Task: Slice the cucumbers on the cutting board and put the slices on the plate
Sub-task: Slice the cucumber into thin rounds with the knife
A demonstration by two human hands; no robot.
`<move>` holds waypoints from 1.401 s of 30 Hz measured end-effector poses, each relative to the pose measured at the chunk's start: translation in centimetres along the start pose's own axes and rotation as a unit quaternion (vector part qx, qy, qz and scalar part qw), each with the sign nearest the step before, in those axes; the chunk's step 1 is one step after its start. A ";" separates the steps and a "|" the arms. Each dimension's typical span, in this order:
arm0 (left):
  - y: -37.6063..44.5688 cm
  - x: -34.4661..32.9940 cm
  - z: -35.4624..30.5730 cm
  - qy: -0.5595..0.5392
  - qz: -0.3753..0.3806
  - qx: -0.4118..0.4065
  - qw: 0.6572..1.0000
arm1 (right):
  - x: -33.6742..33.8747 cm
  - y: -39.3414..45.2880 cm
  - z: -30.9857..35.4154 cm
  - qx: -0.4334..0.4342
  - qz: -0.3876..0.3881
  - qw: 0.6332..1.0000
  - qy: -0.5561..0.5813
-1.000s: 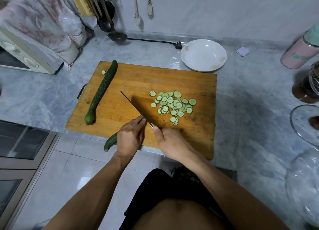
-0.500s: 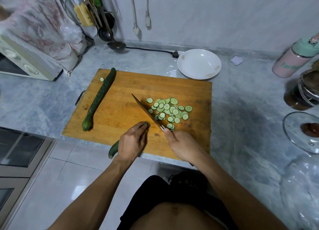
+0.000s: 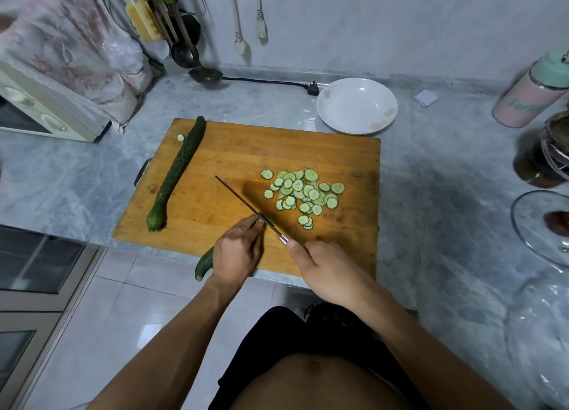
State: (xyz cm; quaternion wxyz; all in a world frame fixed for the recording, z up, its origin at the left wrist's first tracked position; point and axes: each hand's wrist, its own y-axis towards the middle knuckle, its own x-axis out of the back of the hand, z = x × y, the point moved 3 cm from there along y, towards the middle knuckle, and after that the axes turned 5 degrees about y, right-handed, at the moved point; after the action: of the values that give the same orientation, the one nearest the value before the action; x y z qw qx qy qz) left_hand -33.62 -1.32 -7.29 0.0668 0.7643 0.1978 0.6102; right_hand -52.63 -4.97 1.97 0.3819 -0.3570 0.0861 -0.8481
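— Where's the cucumber you're cutting?

— Under your left hand, fingers curled on it at the cutting board's near edge. Its long axis runs from the tail over the edge toward the knife, which your right hand grips by the handle (blade just beside your left fingertips).

— Changed?

— The blade sat further right half a second ago. Slices lie right of it; the plate holds none.

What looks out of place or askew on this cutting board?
One stray slice lies alone at the board's far-left corner beside the whole cucumber, away from the pile of slices. The cucumber being cut overhangs the cutting board edge.
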 end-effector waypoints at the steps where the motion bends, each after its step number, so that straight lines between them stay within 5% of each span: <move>1: 0.0 0.0 0.0 0.000 -0.001 -0.001 1.000 | 0.1 -0.2 0.1 0.002 0.001 1.000 -0.004; 30: -0.5 -0.6 0.3 -0.038 0.010 0.054 0.998 | 0.1 -0.8 0.8 -0.009 0.007 1.000 -0.001; 42: -0.3 -0.2 0.0 -0.034 -0.007 0.017 0.999 | 0.1 -0.6 0.9 -0.009 0.012 1.000 -0.002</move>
State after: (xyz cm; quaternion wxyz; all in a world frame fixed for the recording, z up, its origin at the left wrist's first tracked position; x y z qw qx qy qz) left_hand -33.75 -1.10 -7.62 0.0651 0.7844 0.2110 0.5796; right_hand -52.42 -4.45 2.93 0.3890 -0.3616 0.0975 -0.8417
